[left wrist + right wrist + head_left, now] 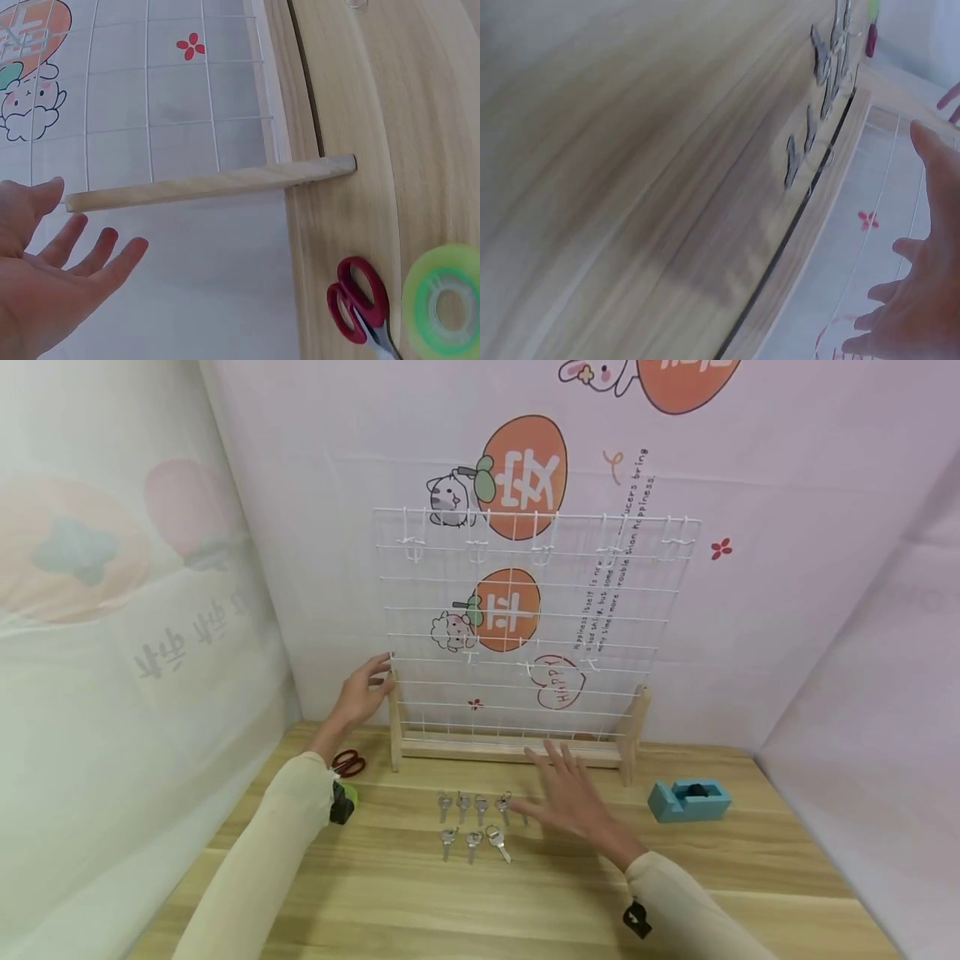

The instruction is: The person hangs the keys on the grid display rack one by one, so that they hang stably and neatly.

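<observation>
Right hand hovers just beside keys (fingers spread)

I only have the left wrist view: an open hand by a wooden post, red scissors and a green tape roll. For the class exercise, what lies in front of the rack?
Observer: Seven metal keys lie on the table in two rows, four behind and three in front.
Operator: Where is the other hand?
Observer: The right hand is spread flat, fingers straight, just right of the keys and in front of the rack's wooden base; it holds nothing.
Operator: Anything further right?
Observer: A blue tape dispenser sits on the table past the rack's right post.
Operator: Does the rack carry anything?
Observer: Small white hooks hang along the top of the wire grid; nothing hangs on them.
</observation>
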Motion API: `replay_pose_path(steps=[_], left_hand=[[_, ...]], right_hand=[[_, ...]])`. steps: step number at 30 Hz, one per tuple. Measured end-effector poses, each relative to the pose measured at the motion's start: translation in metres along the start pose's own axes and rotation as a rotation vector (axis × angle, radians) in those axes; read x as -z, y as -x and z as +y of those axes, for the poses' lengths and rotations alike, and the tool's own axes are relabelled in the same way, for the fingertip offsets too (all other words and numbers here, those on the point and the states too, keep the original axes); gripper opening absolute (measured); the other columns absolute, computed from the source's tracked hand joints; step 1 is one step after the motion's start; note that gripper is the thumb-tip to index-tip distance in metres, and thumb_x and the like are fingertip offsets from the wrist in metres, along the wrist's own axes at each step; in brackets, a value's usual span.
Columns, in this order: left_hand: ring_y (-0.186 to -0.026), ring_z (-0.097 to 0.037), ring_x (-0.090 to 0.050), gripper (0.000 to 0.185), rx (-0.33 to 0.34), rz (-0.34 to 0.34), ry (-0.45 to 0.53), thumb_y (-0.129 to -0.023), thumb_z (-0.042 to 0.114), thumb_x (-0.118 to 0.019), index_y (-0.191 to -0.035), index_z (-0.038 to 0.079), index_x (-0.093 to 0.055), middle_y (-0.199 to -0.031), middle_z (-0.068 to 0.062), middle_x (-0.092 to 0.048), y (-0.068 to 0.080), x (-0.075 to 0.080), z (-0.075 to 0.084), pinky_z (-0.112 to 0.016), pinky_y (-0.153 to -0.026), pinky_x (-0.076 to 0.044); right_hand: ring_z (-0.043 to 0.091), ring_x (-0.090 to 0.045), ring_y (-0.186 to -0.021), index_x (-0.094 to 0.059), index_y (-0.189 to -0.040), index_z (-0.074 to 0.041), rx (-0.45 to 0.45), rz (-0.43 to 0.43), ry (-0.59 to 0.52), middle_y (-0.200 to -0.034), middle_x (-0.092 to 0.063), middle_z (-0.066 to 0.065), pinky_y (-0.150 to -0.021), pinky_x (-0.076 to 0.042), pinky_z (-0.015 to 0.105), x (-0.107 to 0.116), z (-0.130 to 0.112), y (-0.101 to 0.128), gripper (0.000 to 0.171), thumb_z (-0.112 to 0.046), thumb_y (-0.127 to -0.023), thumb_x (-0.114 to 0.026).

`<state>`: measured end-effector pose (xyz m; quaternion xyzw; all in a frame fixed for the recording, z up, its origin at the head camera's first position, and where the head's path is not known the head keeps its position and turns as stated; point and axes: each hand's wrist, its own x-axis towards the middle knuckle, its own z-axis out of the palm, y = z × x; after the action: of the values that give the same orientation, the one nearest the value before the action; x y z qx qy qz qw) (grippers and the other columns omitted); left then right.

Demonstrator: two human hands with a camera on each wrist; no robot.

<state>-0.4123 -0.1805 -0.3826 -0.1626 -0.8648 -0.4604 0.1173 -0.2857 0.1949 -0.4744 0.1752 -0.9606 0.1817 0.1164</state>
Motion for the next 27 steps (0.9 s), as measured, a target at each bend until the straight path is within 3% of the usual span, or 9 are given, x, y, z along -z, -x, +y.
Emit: replay_pose_path(steps=[8,17,22,27], left_hand=[[-0.134,-0.047,-0.054,0.052,0.104,-0.02,0.122,-0.108,0.008,-0.055,-0.158,0.004,-0.041,-0.154,-0.028,-0.047,-0.006,-0.004,-0.003,-0.054,-0.09,-0.06],[-0.143,-0.046,-0.043,0.043,0.167,-0.058,0.341,-0.111,0.011,-0.049,-0.154,0.005,-0.049,-0.16,-0.028,-0.037,-0.009,-0.009,-0.004,-0.064,-0.102,-0.051],[-0.142,-0.045,-0.044,0.043,0.204,-0.064,0.392,-0.112,0.01,-0.046,-0.155,0.008,-0.05,-0.162,-0.025,-0.037,-0.009,-0.007,-0.006,-0.065,-0.103,-0.05],[-0.141,-0.046,-0.045,0.044,0.234,-0.069,0.418,-0.112,0.009,-0.046,-0.155,0.009,-0.05,-0.162,-0.023,-0.039,-0.01,-0.004,-0.007,-0.065,-0.104,-0.049]], right_hand=[[0.053,-0.024,-0.151,-0.043,-0.158,-0.009,0.07,-0.055,-0.111,-0.165,-0.029,0.027,-0.123,-0.018,0.067,-0.025,-0.022,-0.022,0.088,-0.053,-0.091,-0.078],[0.052,-0.034,-0.147,-0.049,-0.153,-0.007,0.146,-0.032,-0.213,-0.158,-0.04,0.028,-0.116,-0.032,0.07,-0.047,-0.037,-0.04,0.079,-0.041,-0.09,-0.083],[0.047,-0.039,-0.146,-0.048,-0.154,-0.007,0.158,-0.06,-0.273,-0.156,-0.046,0.023,-0.117,-0.035,0.065,-0.058,-0.046,-0.051,0.076,-0.033,-0.091,-0.083],[0.039,-0.055,-0.13,-0.056,-0.147,-0.004,0.186,-0.078,-0.302,-0.145,-0.057,0.02,-0.106,-0.051,0.055,-0.068,-0.055,-0.059,0.065,-0.027,-0.092,-0.082]])
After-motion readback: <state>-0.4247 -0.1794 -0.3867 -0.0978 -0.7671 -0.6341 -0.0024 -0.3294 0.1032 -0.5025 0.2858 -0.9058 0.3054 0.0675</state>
